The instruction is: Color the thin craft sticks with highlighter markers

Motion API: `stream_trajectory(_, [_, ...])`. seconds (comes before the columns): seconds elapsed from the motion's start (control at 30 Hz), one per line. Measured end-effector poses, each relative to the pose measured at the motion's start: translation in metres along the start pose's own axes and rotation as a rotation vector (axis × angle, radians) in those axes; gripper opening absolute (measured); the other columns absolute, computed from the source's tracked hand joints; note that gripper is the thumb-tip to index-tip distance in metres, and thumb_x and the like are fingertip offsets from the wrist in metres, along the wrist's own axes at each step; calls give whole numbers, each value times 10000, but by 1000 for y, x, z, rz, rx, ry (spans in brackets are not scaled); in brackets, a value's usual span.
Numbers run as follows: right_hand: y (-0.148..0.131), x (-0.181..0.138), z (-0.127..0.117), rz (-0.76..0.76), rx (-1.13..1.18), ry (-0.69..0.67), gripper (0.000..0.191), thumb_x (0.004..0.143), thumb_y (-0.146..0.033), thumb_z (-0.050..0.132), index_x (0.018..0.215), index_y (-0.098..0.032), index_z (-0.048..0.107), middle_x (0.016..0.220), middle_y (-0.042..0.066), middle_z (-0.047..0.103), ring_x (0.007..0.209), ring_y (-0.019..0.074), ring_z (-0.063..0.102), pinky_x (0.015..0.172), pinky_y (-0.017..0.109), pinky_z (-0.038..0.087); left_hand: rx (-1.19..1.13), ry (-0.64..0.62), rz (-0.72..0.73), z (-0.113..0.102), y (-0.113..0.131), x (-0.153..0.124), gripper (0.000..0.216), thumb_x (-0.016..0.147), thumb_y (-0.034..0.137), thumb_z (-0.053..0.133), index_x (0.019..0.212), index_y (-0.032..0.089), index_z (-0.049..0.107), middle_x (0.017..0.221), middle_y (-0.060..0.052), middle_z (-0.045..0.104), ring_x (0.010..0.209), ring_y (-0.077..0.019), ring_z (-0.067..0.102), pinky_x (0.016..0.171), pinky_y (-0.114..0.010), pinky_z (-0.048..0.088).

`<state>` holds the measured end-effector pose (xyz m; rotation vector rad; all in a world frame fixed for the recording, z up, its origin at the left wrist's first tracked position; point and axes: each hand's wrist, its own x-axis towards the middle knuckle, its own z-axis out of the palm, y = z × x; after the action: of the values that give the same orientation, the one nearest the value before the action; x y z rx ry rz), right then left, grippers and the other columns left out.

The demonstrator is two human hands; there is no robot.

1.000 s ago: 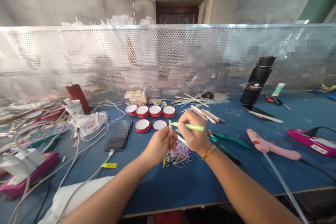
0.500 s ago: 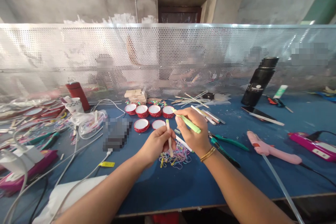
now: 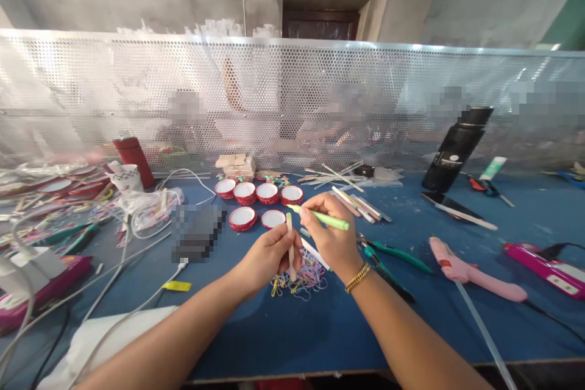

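Note:
My left hand (image 3: 267, 257) is closed round a thin pale wooden stick (image 3: 289, 236) and holds it upright above a pile of coloured rubber bands (image 3: 301, 278). My right hand (image 3: 329, 231) grips a light green pen (image 3: 320, 217), whose tip sits at the top end of the stick. Both hands hover over the blue table (image 3: 301, 329), just in front of several red-rimmed round lids (image 3: 256, 202).
Green-handled pliers (image 3: 393, 253) and a pink glue gun (image 3: 470, 268) lie to the right, a black bottle (image 3: 454, 149) behind them. A phone (image 3: 196, 233), cables and clutter fill the left. A perforated metal screen (image 3: 274, 97) closes off the far side.
The pen swung up and away from the stick, then came back so its tip meets the stick's top. The left hand dropped slightly with the stick. The view shifted a little downward.

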<state>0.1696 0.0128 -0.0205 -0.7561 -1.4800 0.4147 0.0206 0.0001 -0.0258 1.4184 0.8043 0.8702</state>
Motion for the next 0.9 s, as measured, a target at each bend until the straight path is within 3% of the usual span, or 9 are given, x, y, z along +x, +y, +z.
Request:
stream_trajectory(0.2, [5, 5, -3, -5, 33, 62, 108, 869, -293, 668, 960, -234, 663, 880, 24, 731, 768, 165, 682, 700, 320, 563, 9, 63, 0, -2, 1, 1, 402, 851, 582, 602, 845, 186, 529, 529, 15, 613, 376, -65, 345, 425, -227, 177])
stream_trajectory(0.33, [6, 6, -7, 28, 6, 102, 100, 889, -317, 654, 868, -221, 633, 741, 1, 710, 646, 142, 658, 629, 285, 538, -7, 93, 18, -6, 2, 3, 359, 867, 538, 591, 843, 186, 526, 523, 18, 609, 378, -65, 354, 431, -221, 174])
stream_trajectory(0.47, [3, 5, -8, -10, -121, 70, 286, 926, -349, 617, 676, -214, 579, 575, -38, 604, 515, 104, 552, 527, 237, 452, -2, 80, 40, -6, 2, 3, 335, 885, 509, 572, 840, 180, 529, 525, 10, 614, 386, -70, 377, 433, -223, 181])
stream_trajectory(0.57, [4, 5, -7, 0, -97, 81, 214, 926, -352, 613, 761, -215, 622, 606, -40, 604, 521, 106, 535, 511, 235, 440, -2, 77, 48, -5, 2, 2, 326, 893, 500, 563, 840, 179, 529, 525, 10, 613, 377, -68, 364, 432, -228, 182])
stream_trajectory(0.77, [11, 7, -8, 49, 20, 109, 144, 861, -335, 685, 939, -214, 679, 819, 16, 713, 699, 145, 657, 596, 262, 520, -15, 64, 34, -5, 0, 3, 328, 892, 505, 566, 838, 184, 529, 519, 11, 612, 378, -78, 393, 437, -227, 195])
stream_trajectory(0.9, [9, 4, -6, 40, -11, 55, 121, 892, -334, 658, 894, -214, 640, 728, -2, 701, 645, 140, 656, 631, 276, 525, -7, 65, 49, -6, -2, 4, 341, 892, 519, 572, 840, 184, 536, 519, 9, 617, 382, -81, 387, 437, -225, 207])
